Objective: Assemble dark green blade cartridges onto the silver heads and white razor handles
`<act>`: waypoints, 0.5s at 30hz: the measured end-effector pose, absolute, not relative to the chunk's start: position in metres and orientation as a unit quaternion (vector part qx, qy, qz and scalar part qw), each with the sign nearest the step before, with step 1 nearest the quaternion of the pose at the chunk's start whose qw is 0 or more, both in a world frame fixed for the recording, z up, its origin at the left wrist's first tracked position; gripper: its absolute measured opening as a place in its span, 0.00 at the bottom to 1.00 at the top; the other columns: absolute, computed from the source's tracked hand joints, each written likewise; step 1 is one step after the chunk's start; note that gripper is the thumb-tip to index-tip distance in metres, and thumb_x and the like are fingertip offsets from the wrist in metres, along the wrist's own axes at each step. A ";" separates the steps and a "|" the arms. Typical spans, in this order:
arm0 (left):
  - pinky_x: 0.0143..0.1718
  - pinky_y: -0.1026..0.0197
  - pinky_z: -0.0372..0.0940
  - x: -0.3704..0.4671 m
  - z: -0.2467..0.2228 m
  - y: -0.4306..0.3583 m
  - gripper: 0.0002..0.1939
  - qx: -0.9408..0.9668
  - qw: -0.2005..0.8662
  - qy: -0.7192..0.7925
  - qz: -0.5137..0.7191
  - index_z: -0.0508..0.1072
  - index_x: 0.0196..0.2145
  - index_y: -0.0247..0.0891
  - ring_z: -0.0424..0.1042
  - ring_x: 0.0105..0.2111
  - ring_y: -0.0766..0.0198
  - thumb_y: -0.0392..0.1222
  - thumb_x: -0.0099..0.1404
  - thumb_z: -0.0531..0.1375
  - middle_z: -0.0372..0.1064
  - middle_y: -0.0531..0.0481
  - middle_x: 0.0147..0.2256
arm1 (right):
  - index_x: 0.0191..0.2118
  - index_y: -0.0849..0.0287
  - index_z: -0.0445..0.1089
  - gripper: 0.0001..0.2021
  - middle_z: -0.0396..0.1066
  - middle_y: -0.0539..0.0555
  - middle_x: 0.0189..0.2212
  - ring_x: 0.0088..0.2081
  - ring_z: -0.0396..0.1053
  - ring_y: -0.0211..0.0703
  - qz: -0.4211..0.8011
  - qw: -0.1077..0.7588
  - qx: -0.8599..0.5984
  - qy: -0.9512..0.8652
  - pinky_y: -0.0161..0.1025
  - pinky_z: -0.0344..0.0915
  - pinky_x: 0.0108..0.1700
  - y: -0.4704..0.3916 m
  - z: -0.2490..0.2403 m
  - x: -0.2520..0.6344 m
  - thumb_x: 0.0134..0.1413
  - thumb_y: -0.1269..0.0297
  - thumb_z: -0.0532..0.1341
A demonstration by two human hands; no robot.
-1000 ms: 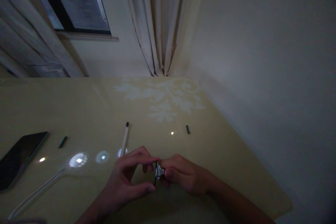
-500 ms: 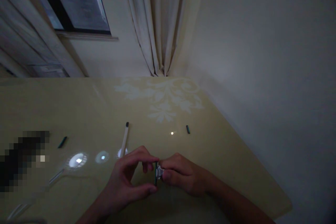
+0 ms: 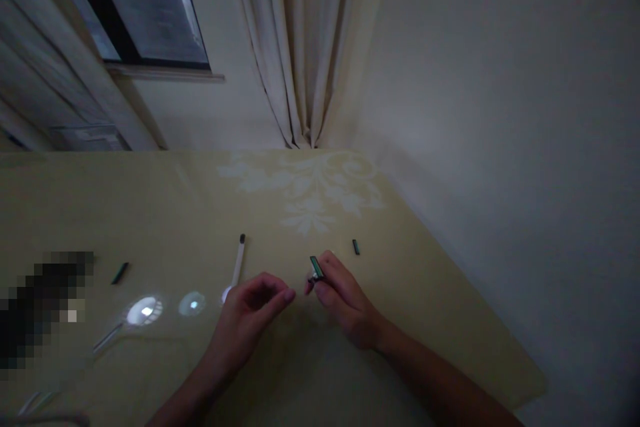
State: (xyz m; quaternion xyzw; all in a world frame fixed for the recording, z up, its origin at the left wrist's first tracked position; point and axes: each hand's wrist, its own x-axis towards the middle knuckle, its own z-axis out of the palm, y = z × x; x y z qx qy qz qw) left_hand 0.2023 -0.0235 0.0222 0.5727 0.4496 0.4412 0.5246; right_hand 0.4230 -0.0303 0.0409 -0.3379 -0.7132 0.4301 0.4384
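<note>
My right hand (image 3: 350, 303) is closed around what looks like a razor, its handle hidden in the fingers. The razor head (image 3: 317, 268) sticks out above the thumb and index finger, with a dark green, black-edged strip facing up and a bit of shiny metal under it. To its left, my left hand (image 3: 255, 307) hovers apart from the razor. Its fingers are curled and the thumb tip meets the index finger, with nothing visible between them. Beyond the right hand lies a small dark green strip like a razor cartridge (image 3: 356, 247).
Another dark green strip (image 3: 120, 273) lies on the glossy table (image 3: 165, 213) at the left. A thin white stick with a black tip (image 3: 239, 260) lies behind my left hand. A pixelated dark shape (image 3: 45, 300) covers the far left, near a pale cable (image 3: 107, 338). A wall (image 3: 500, 147) borders the right.
My left hand has let go of the razor head and drawn its fingers together. My right hand has lifted the razor up and away, turning the green strip upward.
</note>
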 end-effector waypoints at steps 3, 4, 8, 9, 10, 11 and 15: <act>0.29 0.63 0.69 0.204 0.024 -0.023 0.16 0.596 0.504 0.464 0.418 0.86 0.33 0.41 0.74 0.27 0.61 0.55 0.67 0.68 0.83 0.46 0.30 | 0.47 0.58 0.76 0.19 0.65 0.54 0.42 0.40 0.65 0.44 0.448 0.447 -0.381 -0.674 0.41 0.66 0.45 -0.027 0.033 0.420 0.78 0.51 0.54; 0.30 0.62 0.70 0.205 0.024 -0.023 0.15 0.599 0.500 0.466 0.417 0.87 0.34 0.42 0.75 0.28 0.60 0.55 0.67 0.67 0.84 0.46 0.32 | 0.48 0.58 0.77 0.19 0.66 0.54 0.42 0.39 0.66 0.43 0.451 0.453 -0.390 -0.663 0.40 0.66 0.43 -0.025 0.031 0.418 0.78 0.50 0.54; 0.35 0.61 0.73 0.208 0.023 -0.025 0.12 0.606 0.499 0.464 0.411 0.86 0.36 0.42 0.79 0.32 0.58 0.51 0.66 0.68 0.85 0.47 0.34 | 0.48 0.54 0.81 0.16 0.69 0.54 0.41 0.37 0.68 0.42 0.416 0.482 -0.409 -0.654 0.39 0.66 0.40 -0.020 0.022 0.412 0.73 0.51 0.60; 0.35 0.60 0.73 0.208 0.022 -0.026 0.11 0.611 0.497 0.463 0.407 0.86 0.36 0.42 0.80 0.32 0.58 0.51 0.65 0.68 0.85 0.47 0.33 | 0.48 0.54 0.82 0.15 0.70 0.54 0.40 0.38 0.69 0.43 0.403 0.486 -0.418 -0.653 0.39 0.66 0.40 -0.018 0.021 0.411 0.72 0.52 0.61; 0.36 0.60 0.73 0.209 0.021 -0.026 0.12 0.618 0.492 0.464 0.401 0.85 0.34 0.41 0.80 0.33 0.57 0.51 0.65 0.68 0.84 0.47 0.32 | 0.47 0.55 0.83 0.15 0.71 0.55 0.39 0.39 0.71 0.44 0.386 0.490 -0.432 -0.651 0.39 0.67 0.39 -0.015 0.020 0.412 0.71 0.52 0.62; 0.36 0.60 0.72 0.209 0.019 -0.026 0.12 0.626 0.486 0.466 0.393 0.84 0.33 0.41 0.80 0.33 0.57 0.52 0.65 0.68 0.83 0.48 0.31 | 0.47 0.55 0.83 0.15 0.73 0.55 0.39 0.39 0.72 0.44 0.365 0.492 -0.453 -0.648 0.38 0.67 0.38 -0.012 0.020 0.413 0.70 0.53 0.63; 0.33 0.60 0.70 0.205 0.013 -0.023 0.16 0.706 0.390 0.483 0.342 0.81 0.33 0.42 0.78 0.31 0.58 0.55 0.71 0.62 0.81 0.49 0.30 | 0.45 0.58 0.84 0.16 0.79 0.57 0.38 0.37 0.76 0.46 0.258 0.471 -0.559 -0.632 0.38 0.69 0.37 0.009 0.022 0.442 0.66 0.52 0.63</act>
